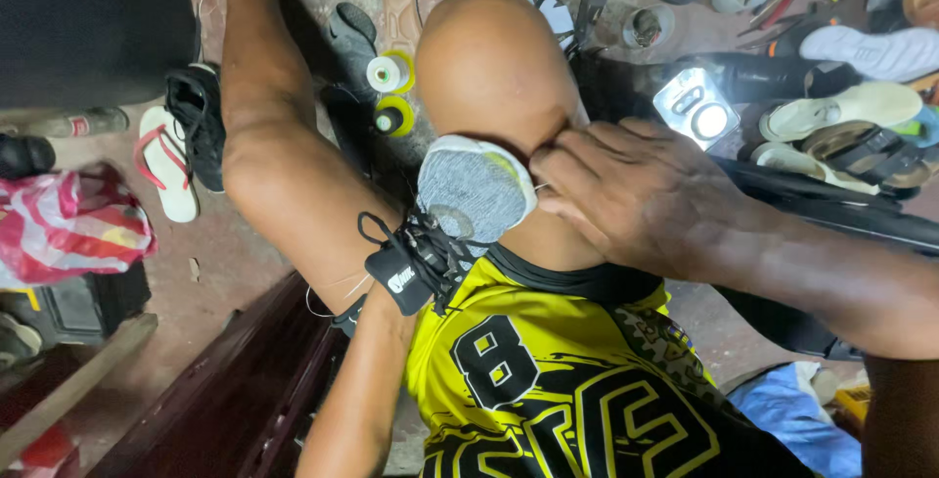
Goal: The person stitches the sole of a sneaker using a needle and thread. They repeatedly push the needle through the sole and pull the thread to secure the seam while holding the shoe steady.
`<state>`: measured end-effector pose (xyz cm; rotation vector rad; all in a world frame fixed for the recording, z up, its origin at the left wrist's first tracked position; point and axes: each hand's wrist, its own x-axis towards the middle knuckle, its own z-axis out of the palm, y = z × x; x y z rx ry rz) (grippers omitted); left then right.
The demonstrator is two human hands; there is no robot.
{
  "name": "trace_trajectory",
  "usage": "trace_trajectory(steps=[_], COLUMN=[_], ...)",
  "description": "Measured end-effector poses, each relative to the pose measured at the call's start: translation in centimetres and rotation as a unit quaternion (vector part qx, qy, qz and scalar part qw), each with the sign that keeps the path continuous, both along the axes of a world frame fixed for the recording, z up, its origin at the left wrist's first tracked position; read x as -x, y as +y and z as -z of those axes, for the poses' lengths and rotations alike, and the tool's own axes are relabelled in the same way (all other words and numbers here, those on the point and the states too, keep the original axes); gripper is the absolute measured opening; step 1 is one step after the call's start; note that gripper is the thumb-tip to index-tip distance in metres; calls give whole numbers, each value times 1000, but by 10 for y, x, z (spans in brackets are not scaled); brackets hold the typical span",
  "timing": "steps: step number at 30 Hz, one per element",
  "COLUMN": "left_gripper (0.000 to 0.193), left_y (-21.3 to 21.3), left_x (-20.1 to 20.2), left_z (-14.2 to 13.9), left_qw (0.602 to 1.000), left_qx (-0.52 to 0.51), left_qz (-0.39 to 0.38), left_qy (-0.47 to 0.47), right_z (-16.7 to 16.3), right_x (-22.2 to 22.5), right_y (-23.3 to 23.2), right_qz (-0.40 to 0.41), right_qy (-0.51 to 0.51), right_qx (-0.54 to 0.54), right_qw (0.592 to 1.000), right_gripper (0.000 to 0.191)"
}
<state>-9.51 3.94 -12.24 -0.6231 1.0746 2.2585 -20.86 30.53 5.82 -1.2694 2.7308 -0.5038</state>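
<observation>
You had the grey-soled shoe (476, 187) wedged sole-up between your knees, toe against your right knee (494, 62). Your right hand (641, 194) pressed curled fingers (572, 160) together, pinching something at the sole's edge, seemingly mid-stitch. Your left hand (391, 297) sat mostly hidden under the laces (430, 248); its fingers couldn't be read. A steady, firm pull seemed needed.

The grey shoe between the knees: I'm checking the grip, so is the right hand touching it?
Touching. The head view shows the right hand with fingertips pressed against the edge of the grey shoe, no gap visible.
</observation>
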Motion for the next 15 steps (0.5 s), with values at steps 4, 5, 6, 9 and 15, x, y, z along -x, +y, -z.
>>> trace_trajectory(steps=[4, 5, 6, 9, 15], left_gripper=[32, 31, 31, 31, 31], left_y=[9, 11, 12, 15, 15], left_x=[7, 8, 9, 10, 7], left_z=[-1, -2, -4, -8, -6], left_qw=[991, 989, 986, 980, 972], left_qx=[-88, -100, -113, -138, -167], left_qz=[-95, -106, -118, -142, -165], left_qy=[-16, -17, -18, -16, -16], right_z=[14, 16, 18, 25, 38], right_x=[5, 6, 7, 10, 16], right_y=[8, 10, 12, 19, 34], right_qz=[-20, -19, -15, -8, 46], right_qy=[2, 5, 14, 48, 83], right_qx=[18, 14, 16, 26, 13], right_qw=[1000, 1000, 1000, 998, 995], right_gripper=[21, 22, 23, 30, 60])
